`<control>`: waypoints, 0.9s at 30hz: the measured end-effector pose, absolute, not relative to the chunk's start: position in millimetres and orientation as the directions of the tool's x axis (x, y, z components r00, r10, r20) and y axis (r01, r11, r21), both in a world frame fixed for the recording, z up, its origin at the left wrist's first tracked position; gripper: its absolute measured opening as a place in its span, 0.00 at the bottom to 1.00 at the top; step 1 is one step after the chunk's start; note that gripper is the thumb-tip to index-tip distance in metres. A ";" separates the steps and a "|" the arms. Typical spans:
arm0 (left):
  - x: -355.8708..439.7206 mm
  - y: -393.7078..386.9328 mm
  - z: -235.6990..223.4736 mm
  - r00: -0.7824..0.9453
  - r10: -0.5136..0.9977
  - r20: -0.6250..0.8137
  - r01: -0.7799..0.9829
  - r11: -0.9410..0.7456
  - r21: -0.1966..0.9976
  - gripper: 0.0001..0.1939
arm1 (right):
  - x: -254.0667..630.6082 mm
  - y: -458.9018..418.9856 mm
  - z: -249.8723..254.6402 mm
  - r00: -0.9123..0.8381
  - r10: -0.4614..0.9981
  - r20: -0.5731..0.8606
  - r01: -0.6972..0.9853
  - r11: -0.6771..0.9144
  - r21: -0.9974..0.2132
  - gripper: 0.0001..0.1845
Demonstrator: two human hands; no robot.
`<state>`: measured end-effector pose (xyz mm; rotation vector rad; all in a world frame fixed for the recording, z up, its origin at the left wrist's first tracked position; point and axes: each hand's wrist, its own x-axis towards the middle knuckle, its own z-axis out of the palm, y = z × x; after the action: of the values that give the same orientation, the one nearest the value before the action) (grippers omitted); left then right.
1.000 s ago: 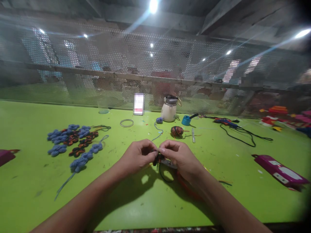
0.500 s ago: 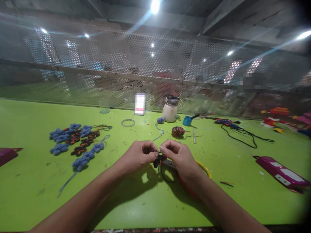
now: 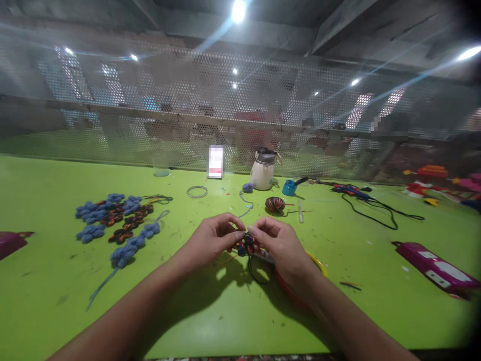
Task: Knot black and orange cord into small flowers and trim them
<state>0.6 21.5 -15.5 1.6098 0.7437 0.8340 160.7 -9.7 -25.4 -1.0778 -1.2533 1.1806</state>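
Observation:
Between my hands is a small dark-and-orange yarn flower [image 3: 246,244], with a loose dark strand hanging below it. My left hand [image 3: 218,234] pinches its left and upper side between thumb and finger. On the other side, my right hand [image 3: 277,243] grips it near the top with thumb and forefinger. Scissors with a yellow-and-red handle [image 3: 317,261] lie under my right hand, partly hidden by it. Beyond my fingers rests a ball of dark-and-orange yarn [image 3: 275,204].
Blue yarn flowers [image 3: 90,210] and dark-orange ones [image 3: 120,234] lie at the left. A ring [image 3: 197,191], phone [image 3: 215,162], white jug [image 3: 262,173], blue pot [image 3: 289,188] and corded glue gun [image 3: 353,192] stand farther back. A purple power strip [image 3: 436,265] is at right.
The fingers of my left hand have lifted and spread a little, and the yarn flower has turned to show more of its orange petals. My right hand has barely moved.

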 end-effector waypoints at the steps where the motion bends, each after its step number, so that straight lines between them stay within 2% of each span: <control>1: 0.9 21.4 -15.7 0.553 0.822 0.136 0.046 -0.193 0.980 0.08 | 160.5 -9.9 -25.4 -0.036 0.994 0.103 -0.047 0.101 -0.994 0.14; 6: 1.0 19.0 -14.5 0.564 0.812 0.152 0.134 -0.271 0.953 0.08 | 160.2 -10.4 -26.2 -0.038 0.991 0.127 -0.023 0.126 -0.992 0.14; 12: -1.2 17.8 -11.7 0.597 0.787 0.154 0.229 -0.351 0.908 0.07 | 162.4 -9.0 -26.9 -0.091 0.977 0.195 0.111 0.205 -0.973 0.12; 20: 1.2 15.7 -11.5 0.533 0.820 0.208 0.212 -0.367 0.906 0.07 | 164.3 -13.2 -20.8 -0.152 0.948 0.280 0.231 0.309 -0.922 0.10; 24: 3.1 13.1 -11.7 0.533 0.818 0.218 0.211 -0.378 0.901 0.06 | 165.5 -14.3 -18.4 -0.195 0.931 0.308 0.217 0.347 -0.912 0.10; 27: 4.4 11.2 -12.6 0.545 0.805 0.235 0.222 -0.409 0.885 0.07 | 166.6 -10.3 -20.0 -0.154 0.941 0.300 0.202 0.327 -0.923 0.11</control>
<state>4.4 11.2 -12.6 1.9155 0.8349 0.8485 166.6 -10.3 -20.0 -1.0615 -1.5982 0.9330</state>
